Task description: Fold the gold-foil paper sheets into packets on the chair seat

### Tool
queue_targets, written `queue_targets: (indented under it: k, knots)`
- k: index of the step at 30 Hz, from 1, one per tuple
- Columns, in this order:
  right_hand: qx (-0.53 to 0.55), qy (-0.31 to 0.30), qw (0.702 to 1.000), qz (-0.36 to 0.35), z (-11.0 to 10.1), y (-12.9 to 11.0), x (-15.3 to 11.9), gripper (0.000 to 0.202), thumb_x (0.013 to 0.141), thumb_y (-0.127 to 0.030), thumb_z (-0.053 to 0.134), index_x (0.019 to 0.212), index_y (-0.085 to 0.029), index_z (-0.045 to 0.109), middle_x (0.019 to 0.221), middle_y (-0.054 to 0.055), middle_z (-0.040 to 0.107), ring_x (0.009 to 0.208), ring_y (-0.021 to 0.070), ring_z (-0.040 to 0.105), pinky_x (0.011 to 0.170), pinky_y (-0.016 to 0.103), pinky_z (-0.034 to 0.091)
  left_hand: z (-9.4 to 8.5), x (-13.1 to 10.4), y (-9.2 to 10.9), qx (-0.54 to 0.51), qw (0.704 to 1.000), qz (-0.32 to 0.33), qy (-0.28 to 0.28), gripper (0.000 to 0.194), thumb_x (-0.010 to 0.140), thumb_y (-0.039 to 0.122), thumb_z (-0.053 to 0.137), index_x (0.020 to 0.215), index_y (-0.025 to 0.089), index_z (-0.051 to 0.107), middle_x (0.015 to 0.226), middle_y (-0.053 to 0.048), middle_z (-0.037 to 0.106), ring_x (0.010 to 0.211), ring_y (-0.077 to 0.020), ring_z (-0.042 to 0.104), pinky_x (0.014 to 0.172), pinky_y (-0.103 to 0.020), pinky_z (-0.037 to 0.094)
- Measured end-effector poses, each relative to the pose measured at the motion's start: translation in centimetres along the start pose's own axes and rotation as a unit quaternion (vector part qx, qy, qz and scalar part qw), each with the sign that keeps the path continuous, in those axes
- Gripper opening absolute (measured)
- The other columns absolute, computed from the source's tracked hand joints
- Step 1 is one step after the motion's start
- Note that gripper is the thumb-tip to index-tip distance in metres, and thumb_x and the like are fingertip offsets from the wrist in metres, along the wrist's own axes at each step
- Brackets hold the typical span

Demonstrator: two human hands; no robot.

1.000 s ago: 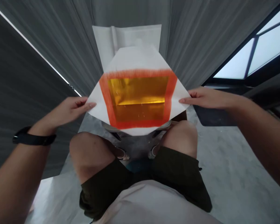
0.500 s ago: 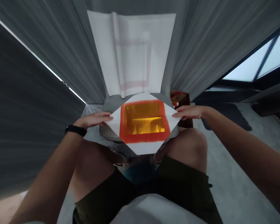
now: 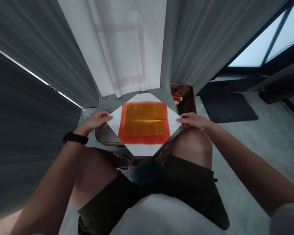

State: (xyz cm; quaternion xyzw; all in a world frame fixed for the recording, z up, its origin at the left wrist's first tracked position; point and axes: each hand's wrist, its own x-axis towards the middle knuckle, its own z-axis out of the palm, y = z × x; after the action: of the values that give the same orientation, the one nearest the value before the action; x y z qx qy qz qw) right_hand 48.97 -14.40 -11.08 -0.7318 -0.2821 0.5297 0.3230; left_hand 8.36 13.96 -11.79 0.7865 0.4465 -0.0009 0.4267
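Note:
A white sheet of paper (image 3: 144, 150) with its corners cut off is stretched level between my hands. At its centre lies a shiny gold foil rectangle (image 3: 144, 125) framed by an orange-red painted border. My left hand (image 3: 96, 120), with a black band on the wrist, pinches the left corner between thumb and fingers. The right corner is pinched by my right hand (image 3: 193, 120) in the same way. The paper is above the front of a grey chair seat (image 3: 107, 134) and my knees; whether it touches the seat I cannot tell.
Draped over the chair's backrest is a white sheet (image 3: 122, 49) with a faint pinkish frame mark. An open cardboard box (image 3: 189, 99) holding red-and-gold paper stands right of the chair. A dark mat (image 3: 229, 107) lies on the floor. Grey curtains (image 3: 198, 39) hang around.
The view has tilted down and shifted. The paper has tilted a little in my hands, so the bright reflection on the foil has shrunk to a thin line. Both hands keep their hold.

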Motion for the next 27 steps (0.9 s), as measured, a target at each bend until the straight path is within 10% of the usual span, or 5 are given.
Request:
queue_targets:
  k: [8, 12, 16, 27]
  knots:
    - [0.055, 0.161, 0.984, -0.045, 4.2, 2.8, -1.1, 0.022, 0.078, -0.038, 0.079, 0.085, -0.020, 0.069, 0.074, 0.002, 0.069, 0.068, 0.0169, 0.063, 0.061, 0.028, 0.054, 5.2, -3.3, 2.8, 0.210, 0.912, 0.077, 0.343, 0.039, 0.099, 0.036, 0.051, 0.128, 0.015, 0.068, 0.127, -0.017, 0.071, 0.123, -0.0360, 0.064, 0.109, -0.050, 0.048]
    - [0.062, 0.166, 0.981, -0.075, 5.6, 2.9, -1.9, 0.021, 0.080, -0.038, 0.077, 0.088, -0.020, 0.070, 0.077, 0.004, 0.072, 0.070, 0.0180, 0.066, 0.061, 0.028, 0.054, 12.4, -4.8, 6.8, 0.225, 0.910, 0.227, 0.265, 0.043, 0.109, 0.034, 0.038, 0.136, 0.015, 0.067, 0.142, -0.016, 0.067, 0.133, -0.0324, 0.061, 0.116, -0.050, 0.046]
    - [0.034, 0.205, 0.973, -0.098, 6.9, 2.5, -2.4, 0.019, 0.080, -0.035, 0.072, 0.086, -0.018, 0.072, 0.077, 0.004, 0.072, 0.070, 0.0171, 0.065, 0.060, 0.026, 0.049, 18.0, -5.4, 8.8, 0.255, 0.909, 0.239, 0.229, 0.054, 0.111, 0.044, 0.036, 0.148, 0.011, 0.060, 0.157, -0.022, 0.056, 0.148, -0.0407, 0.049, 0.123, -0.063, 0.037]
    - [0.072, 0.195, 0.965, -0.161, 7.9, 3.0, -3.5, 0.017, 0.073, -0.035, 0.068, 0.077, -0.018, 0.068, 0.071, 0.001, 0.068, 0.068, 0.0159, 0.060, 0.063, 0.027, 0.046, 16.2, -5.8, 7.8, 0.354, 0.903, 0.213, 0.118, 0.060, 0.112, 0.046, 0.030, 0.161, 0.015, 0.049, 0.170, -0.018, 0.039, 0.159, -0.0394, 0.032, 0.128, -0.063, 0.030]
